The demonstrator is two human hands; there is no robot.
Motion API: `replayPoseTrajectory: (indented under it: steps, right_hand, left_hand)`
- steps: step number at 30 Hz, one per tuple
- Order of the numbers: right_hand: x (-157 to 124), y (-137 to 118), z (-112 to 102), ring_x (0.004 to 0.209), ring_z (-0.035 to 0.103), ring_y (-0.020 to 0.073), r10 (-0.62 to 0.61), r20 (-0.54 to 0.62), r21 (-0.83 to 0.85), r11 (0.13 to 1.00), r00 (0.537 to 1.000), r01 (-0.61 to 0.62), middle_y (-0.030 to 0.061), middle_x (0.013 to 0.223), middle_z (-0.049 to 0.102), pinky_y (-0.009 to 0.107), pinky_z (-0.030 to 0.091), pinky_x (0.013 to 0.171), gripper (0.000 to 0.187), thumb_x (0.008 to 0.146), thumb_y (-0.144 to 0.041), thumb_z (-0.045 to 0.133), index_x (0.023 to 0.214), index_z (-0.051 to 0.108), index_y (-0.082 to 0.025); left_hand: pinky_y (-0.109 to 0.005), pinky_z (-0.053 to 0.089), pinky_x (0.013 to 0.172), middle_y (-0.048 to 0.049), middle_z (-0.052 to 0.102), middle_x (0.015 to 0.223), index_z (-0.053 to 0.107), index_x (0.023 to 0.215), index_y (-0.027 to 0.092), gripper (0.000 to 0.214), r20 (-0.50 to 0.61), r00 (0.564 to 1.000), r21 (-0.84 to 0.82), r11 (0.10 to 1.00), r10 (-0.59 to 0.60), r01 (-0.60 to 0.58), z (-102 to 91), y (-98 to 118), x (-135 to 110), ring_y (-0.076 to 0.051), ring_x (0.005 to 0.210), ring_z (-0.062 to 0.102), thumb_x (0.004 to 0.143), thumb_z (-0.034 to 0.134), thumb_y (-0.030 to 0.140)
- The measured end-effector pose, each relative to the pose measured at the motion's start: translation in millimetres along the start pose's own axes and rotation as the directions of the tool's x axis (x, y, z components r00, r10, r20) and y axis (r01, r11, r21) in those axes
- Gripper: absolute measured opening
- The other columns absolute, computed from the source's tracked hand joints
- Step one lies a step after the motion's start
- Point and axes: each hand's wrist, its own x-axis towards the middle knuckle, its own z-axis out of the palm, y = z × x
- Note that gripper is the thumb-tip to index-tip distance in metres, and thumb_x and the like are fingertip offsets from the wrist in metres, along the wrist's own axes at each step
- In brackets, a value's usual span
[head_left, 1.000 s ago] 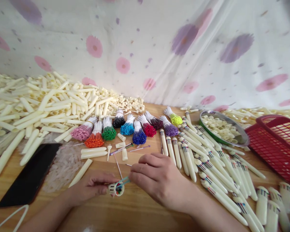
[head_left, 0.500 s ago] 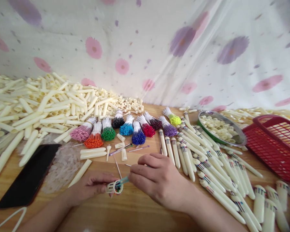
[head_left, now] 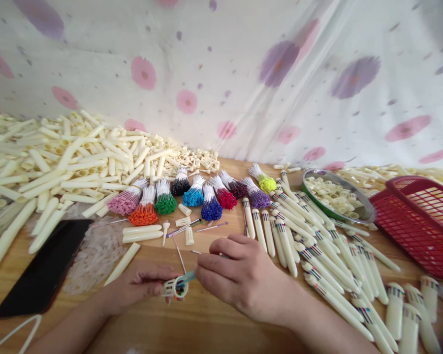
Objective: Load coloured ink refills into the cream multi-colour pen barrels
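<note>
My left hand (head_left: pixel 145 282) is closed, its fingertips pinching a slotted cream pen top (head_left: pixel 176 287). The open end of the pen top faces right, and small coloured tips show inside it. In my right hand (head_left: pixel 239 278), closed, is a slender light-blue tool (head_left: pixel 187 279); its tip reaches into the open end, and my fingers hide most of its length. Just beyond the hands lie a few thin refills (head_left: pixel 179 253), loose slotted pen tops (head_left: pixel 189 236) and a pair of cream pen barrels (head_left: pixel 142 236).
Bundles of coloured refills (head_left: pixel 211 209) stand across the middle. A heap of cream barrels (head_left: pixel 77 157) fills the back left, above a black phone (head_left: pixel 44 268). Assembled multicolour pens (head_left: pixel 286 241) cover the right, near a metal bowl (head_left: pixel 369 211) and a red basket (head_left: pixel 409 231).
Almost nothing differs. The light-blue tool and my right fingers have shifted very slightly left toward the pen top; my left hand keeps its hold.
</note>
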Motion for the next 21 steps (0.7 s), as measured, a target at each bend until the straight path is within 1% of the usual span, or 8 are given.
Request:
replayPoseTrajectory:
  steps: [3,7,10,13,17,21]
  right_hand:
    - [0.6,0.5,-0.2,0.069,0.049,0.0141,-0.014,0.001,-0.011,1.0,1.0,0.014,0.0017,0.076,0.063,0.028,0.031,0.056,0.018,0.089,-0.015,0.049,0.075,0.06,-0.014]
    - [1.7,0.1,-1.6,0.068,0.048,0.014,-0.01,0.002,-0.014,1.0,1.0,0.01,0.0019,0.074,0.063,0.028,0.03,0.054,0.024,0.091,-0.015,0.045,0.073,0.061,-0.014]
    - [2.1,-0.5,-3.2,0.068,0.048,0.0137,-0.011,0.009,-0.029,1.0,1.0,0.011,0.0019,0.075,0.064,0.029,0.03,0.053,0.027,0.092,-0.015,0.043,0.072,0.061,-0.015]
    - [2.3,-0.2,-4.7,0.067,0.048,0.0134,-0.032,0.014,-0.043,0.999,0.999,0.033,0.0012,0.075,0.063,0.028,0.03,0.054,0.025,0.091,-0.016,0.045,0.073,0.061,-0.015]
    - [3.1,1.3,-6.5,0.065,0.047,0.0131,-0.062,0.017,-0.036,0.997,0.998,0.063,0.0008,0.073,0.063,0.028,0.029,0.053,0.025,0.091,-0.015,0.045,0.071,0.061,-0.016]
    - [4.4,1.4,-8.3,0.065,0.047,0.0134,-0.066,0.023,-0.027,0.997,0.998,0.067,0.0008,0.072,0.062,0.028,0.029,0.053,0.024,0.09,-0.015,0.046,0.07,0.061,-0.015]
  left_hand:
    - [-0.026,0.047,0.07,-0.0055,0.071,0.082,0.074,0.088,0.02,0.037,-0.018,1.0,-0.005,1.0,-0.006,0.006,0.4,0.0,-0.7,-0.02,0.074,0.063,0.081,0.053,0.05]
    - [-0.027,0.047,0.071,-0.0058,0.072,0.082,0.075,0.087,0.02,0.037,-0.029,1.0,0.025,1.0,-0.013,0.013,-0.1,0.6,-1.4,-0.021,0.076,0.064,0.08,0.054,0.05]
    - [-0.026,0.047,0.071,-0.0057,0.072,0.082,0.075,0.087,0.02,0.039,-0.003,1.0,0.015,1.0,-0.02,0.02,0.0,2.4,-1.5,-0.02,0.075,0.063,0.08,0.053,0.051]
    - [-0.026,0.048,0.069,-0.0064,0.072,0.083,0.074,0.087,0.019,0.04,0.037,0.999,-0.027,0.999,-0.029,0.03,1.0,4.3,-1.2,-0.019,0.073,0.063,0.081,0.052,0.051]
    - [-0.024,0.049,0.064,-0.0072,0.073,0.082,0.074,0.088,0.018,0.04,0.062,0.998,-0.057,0.998,-0.023,0.026,2.5,5.0,-0.3,-0.018,0.069,0.062,0.082,0.051,0.051]
    - [-0.024,0.049,0.061,-0.0075,0.073,0.08,0.074,0.087,0.017,0.042,0.079,0.997,-0.09,0.996,-0.014,0.021,3.5,4.4,0.7,-0.018,0.067,0.063,0.082,0.05,0.051]
